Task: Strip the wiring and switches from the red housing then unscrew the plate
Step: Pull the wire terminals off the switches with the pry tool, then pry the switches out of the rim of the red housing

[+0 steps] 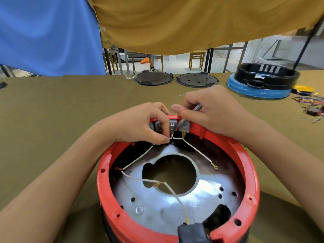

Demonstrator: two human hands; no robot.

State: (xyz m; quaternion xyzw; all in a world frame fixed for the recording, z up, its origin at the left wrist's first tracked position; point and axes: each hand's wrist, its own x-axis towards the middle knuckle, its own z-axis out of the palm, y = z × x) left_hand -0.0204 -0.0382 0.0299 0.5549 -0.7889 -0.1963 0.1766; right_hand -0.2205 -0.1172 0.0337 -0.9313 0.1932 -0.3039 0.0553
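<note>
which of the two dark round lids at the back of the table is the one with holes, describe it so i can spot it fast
Start at the red housing in front of the person and look straight past both hands to the far edge of the table, where two dark round lids lie side by side. The perforated lid is the right one, nearer the black ring on blue wrap. Its top has small holes; the plain lid shows none.

Glossy red plastic housing [177, 172] rings a shiny, scuffed metal plate [157, 206], white-sleeved wires [138, 160] trail across it, all on a matt olive cloth table cover [70, 102].
</note>
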